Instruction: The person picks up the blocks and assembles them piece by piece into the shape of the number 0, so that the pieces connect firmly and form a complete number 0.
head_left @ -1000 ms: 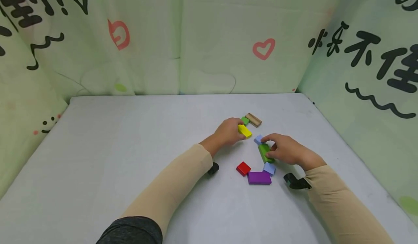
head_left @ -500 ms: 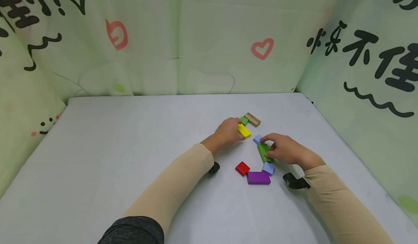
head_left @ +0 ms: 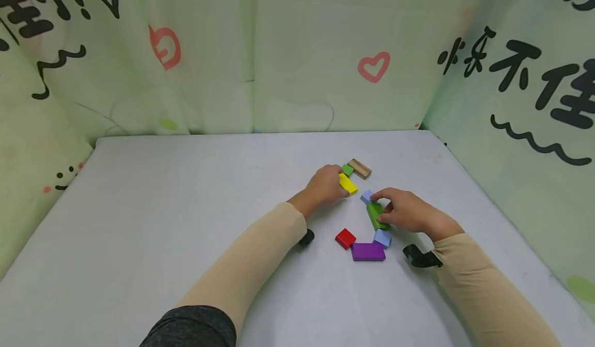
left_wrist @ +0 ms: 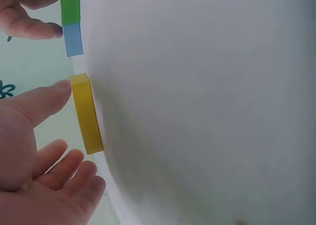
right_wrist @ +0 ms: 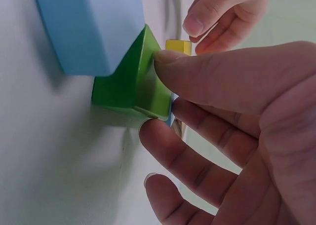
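My left hand (head_left: 324, 186) is at the yellow block (head_left: 347, 184), which lies between its thumb and fingers in the head view. In the left wrist view the thumb touches one end; whether the fingertips touch the other is unclear. My right hand (head_left: 409, 211) holds the green triangular block (right_wrist: 118, 82), its thumb on the sloping face and a finger at the lower edge. Its index finger reaches the small light blue block (head_left: 366, 197) at the green block's far end. Another light blue block (head_left: 382, 238) sits at the near end.
A purple block (head_left: 368, 252) meets the nearer light blue one, with a red block (head_left: 345, 238) on its left. Beyond the yellow block lie a small green block (head_left: 347, 170) and a brown wooden block (head_left: 359, 169). Printed cloth (head_left: 297, 52) surrounds the white table (head_left: 186, 192).
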`<action>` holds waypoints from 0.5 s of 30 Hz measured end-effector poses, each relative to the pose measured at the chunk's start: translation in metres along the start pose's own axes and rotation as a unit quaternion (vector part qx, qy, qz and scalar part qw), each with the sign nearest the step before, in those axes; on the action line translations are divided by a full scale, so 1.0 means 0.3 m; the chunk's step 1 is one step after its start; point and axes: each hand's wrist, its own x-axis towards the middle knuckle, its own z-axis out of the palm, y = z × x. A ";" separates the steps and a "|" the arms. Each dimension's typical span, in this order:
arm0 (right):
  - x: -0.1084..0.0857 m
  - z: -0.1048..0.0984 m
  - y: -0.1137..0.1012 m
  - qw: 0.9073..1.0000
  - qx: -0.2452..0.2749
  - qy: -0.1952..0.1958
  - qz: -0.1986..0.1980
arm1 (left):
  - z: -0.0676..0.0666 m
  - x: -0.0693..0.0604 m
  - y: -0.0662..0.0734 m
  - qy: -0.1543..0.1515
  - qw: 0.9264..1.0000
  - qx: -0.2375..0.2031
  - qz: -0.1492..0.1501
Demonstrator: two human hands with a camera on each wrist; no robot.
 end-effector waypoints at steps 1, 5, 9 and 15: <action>0.000 0.001 0.001 1.000 0.000 0.000 0.001 | 0.000 0.000 0.001 -0.002 1.000 0.000 0.000; -0.001 0.003 0.002 1.000 0.001 0.001 0.004 | 0.004 0.004 0.001 -0.003 1.000 0.004 -0.001; 0.000 0.004 0.002 1.000 0.002 0.001 0.007 | 0.010 0.009 0.002 -0.001 1.000 0.004 -0.004; 0.002 0.006 0.008 1.000 0.004 0.002 0.007 | 0.012 0.012 0.005 0.000 1.000 0.019 -0.006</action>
